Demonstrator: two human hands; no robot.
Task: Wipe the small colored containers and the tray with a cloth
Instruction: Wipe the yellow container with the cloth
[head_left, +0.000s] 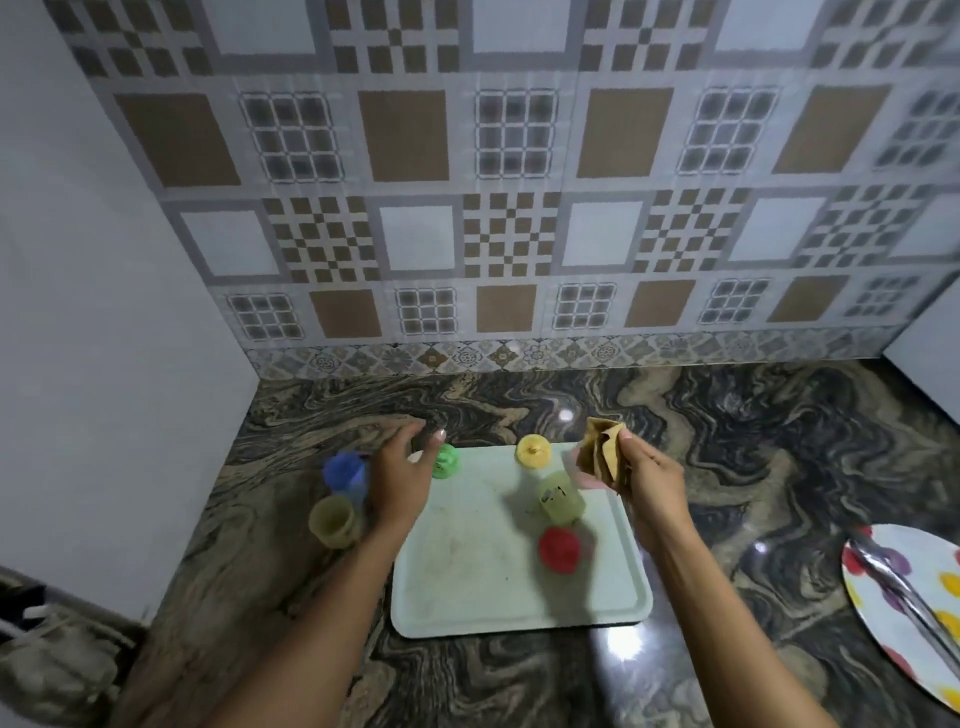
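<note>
The green container (445, 461) stands at the tray's (467, 597) far left corner, just right of the left hand (400, 478), spread and empty, the nearer one. The right hand (649, 483) clutches the bunched cloth (602, 452) above the tray's far right corner. Also on the tray: yellow container (533, 451), pale container (561, 500), red container (559, 548); off its left edge, blue container (345, 470) and olive cup (332, 519); contents unclear

— Where does the one camera sit?
— On the person's head, close above the desk (727, 441), wide-angle, facing forward and down.
— What fills the view?
— At 12 o'clock the tiled wall (519, 156); toward 6 o'clock the tray (467, 571).
</note>
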